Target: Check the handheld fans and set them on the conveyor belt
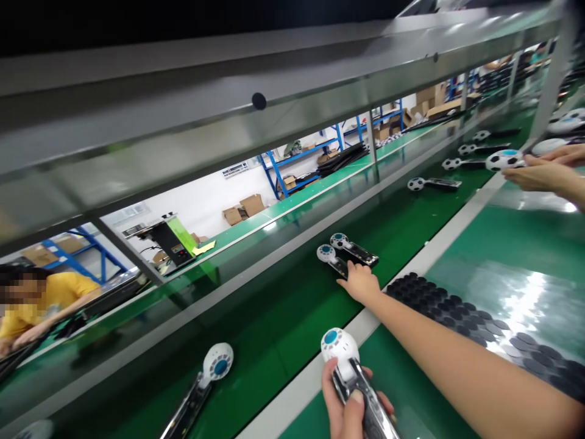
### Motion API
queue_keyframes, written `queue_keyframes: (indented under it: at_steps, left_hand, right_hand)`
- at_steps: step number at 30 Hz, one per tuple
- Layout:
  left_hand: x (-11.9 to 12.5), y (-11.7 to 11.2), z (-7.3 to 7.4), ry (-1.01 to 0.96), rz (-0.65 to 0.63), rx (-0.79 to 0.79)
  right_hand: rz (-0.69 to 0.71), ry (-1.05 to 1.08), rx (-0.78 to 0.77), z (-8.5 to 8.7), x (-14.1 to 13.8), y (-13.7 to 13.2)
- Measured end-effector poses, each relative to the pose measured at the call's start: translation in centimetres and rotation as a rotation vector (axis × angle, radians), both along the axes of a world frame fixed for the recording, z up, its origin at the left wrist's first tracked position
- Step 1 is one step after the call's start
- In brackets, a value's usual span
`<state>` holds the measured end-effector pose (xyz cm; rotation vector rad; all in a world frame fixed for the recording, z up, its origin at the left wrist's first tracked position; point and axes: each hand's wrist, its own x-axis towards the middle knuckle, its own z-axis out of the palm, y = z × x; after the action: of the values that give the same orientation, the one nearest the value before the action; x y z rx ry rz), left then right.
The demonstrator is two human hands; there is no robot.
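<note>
My left hand (pixel 350 405) is closed around a device with a white ball-shaped head (pixel 339 346) and a dark, clear-covered handle. A blue disc ringed by grey patches marks its head, tilted up and left. My right hand (pixel 362 283) reaches over the green conveyor belt (pixel 283 329), its fingers on the dark handle of a similar device (pixel 326 253). Close beside that one lies another ball-headed device (pixel 339 241). Farther left on the belt rests one more device (pixel 218 361), its handle running off the bottom edge.
Many black discs (pixel 439 305) lie on the green worktable (pixel 498 244) at right. A co-worker's hands (pixel 543 167) hold a football-patterned device (pixel 504 160). Several more devices (pixel 434 184) lie up the belt. A metal beam (pixel 274 116) spans above; a person in yellow (pixel 59 296) works across.
</note>
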<state>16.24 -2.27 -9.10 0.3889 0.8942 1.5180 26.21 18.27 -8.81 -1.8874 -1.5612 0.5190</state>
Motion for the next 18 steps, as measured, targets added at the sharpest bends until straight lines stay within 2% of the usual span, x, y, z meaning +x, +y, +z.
queue_keyframes:
  at_steps: [5, 9, 13, 18]
  left_hand:
    - [-1.0, 0.5, 1.2, 0.103, -0.004, 0.115]
    - [-1.6, 1.5, 1.8, 0.266, -0.006, 0.115]
    - [-3.0, 5.1, 2.3, 0.511, -0.093, 0.082]
    - [-5.8, 12.7, 3.0, 0.721, -0.086, 0.063]
  right_hand:
    - [-0.029, 0.155, -0.112, 0.6, 1.5, 1.7]
    - [0.001, 0.428, -0.194, 1.6, 3.0, 0.7]
    - [0.050, 0.785, -0.233, 3.1, 4.1, -3.7]
    - [0.133, 1.099, -0.267, 5.2, 4.3, -11.5]
